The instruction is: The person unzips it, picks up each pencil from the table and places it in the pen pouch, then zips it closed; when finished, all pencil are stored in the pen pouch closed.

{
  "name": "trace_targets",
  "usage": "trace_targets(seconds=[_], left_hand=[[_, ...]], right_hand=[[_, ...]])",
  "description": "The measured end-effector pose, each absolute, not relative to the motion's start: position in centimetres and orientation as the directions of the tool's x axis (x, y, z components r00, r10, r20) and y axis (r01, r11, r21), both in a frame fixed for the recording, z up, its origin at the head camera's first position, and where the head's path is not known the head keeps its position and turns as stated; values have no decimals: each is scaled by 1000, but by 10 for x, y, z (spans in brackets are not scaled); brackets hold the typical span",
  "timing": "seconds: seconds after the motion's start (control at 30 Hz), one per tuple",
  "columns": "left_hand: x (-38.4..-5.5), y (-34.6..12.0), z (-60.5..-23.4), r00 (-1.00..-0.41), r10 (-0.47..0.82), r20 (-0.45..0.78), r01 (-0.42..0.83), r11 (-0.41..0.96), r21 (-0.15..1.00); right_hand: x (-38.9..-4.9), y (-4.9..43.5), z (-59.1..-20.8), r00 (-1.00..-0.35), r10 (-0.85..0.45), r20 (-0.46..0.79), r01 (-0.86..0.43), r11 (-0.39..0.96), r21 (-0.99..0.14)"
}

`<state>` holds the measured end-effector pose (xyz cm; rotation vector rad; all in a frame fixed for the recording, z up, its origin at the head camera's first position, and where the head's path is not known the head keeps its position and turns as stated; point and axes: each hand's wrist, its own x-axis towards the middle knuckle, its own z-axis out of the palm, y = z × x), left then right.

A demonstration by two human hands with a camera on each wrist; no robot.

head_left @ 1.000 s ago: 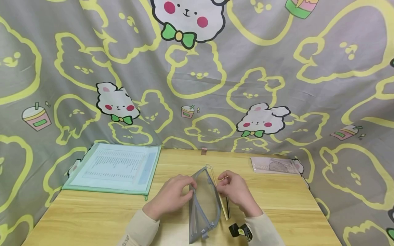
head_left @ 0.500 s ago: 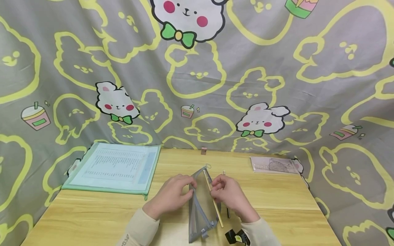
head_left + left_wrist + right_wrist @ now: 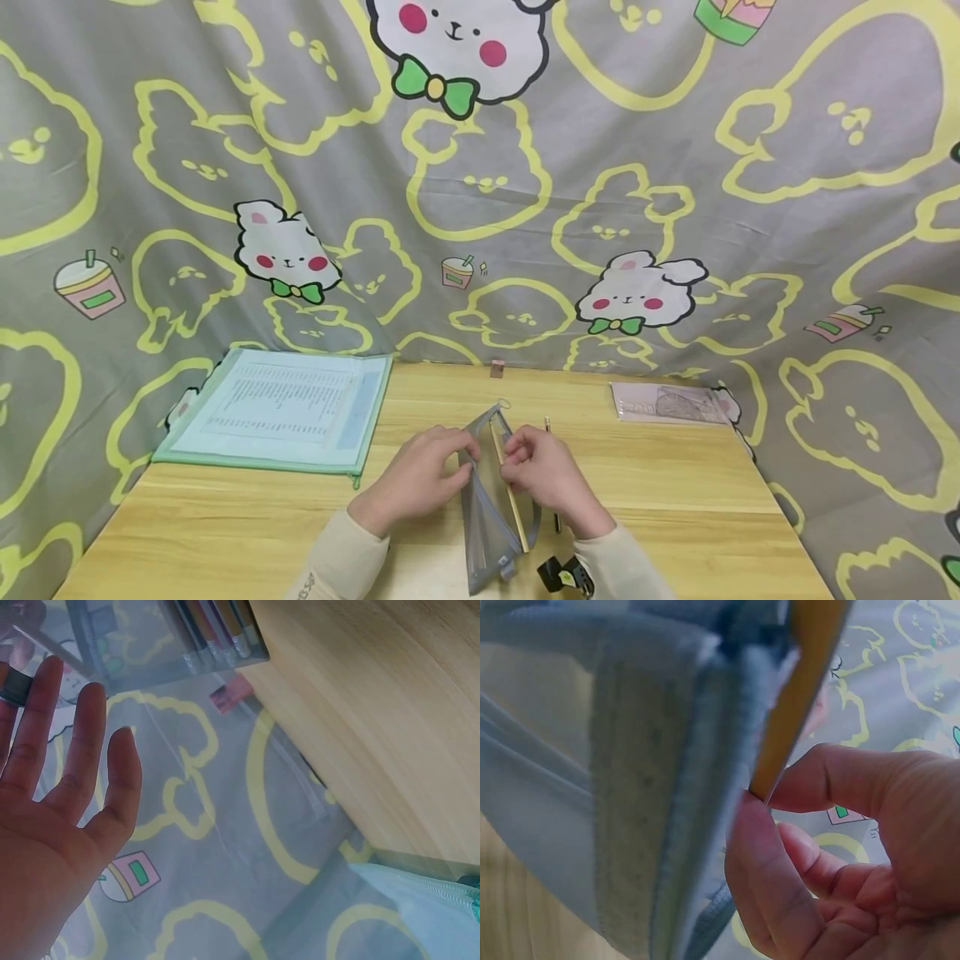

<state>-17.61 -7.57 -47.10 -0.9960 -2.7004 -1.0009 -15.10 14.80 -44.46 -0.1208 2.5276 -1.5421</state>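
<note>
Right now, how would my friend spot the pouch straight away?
Look at the wooden table, then between the left hand and the right hand. The pouch there gapes open, see-through with bluish-grey edges; the flat folder has green edges.

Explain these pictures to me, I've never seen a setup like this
No machine here: a person works bare-handed. The wide view comes from a camera on the head, looking down; the other two come from cameras on the left and right wrists. The left hand holds the edge of a grey pouch; the right hand pinches a thin wooden strip at its opening. Pencils show inside the pouch. On the wooden table also lie a green-edged folder, a flat packet and a dark stick.
</note>
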Motion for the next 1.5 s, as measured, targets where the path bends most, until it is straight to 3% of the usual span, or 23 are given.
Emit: trace_targets(seconds=[0.87, 1.17, 1.5], left_hand=[[-174, -75, -473, -771, 552, 317, 624, 558, 546], [-173, -75, -471, -777, 549, 309, 615, 558, 557], [-174, -74, -471, -783, 541, 306, 608, 564, 559]], right_hand=[[-154, 133, -459, -990, -142, -8, -87, 649, -756], [-152, 145, -453, -993, -118, -25, -53, 616, -786], [-162, 172, -460, -1000, 18, -5, 15, 646, -763]])
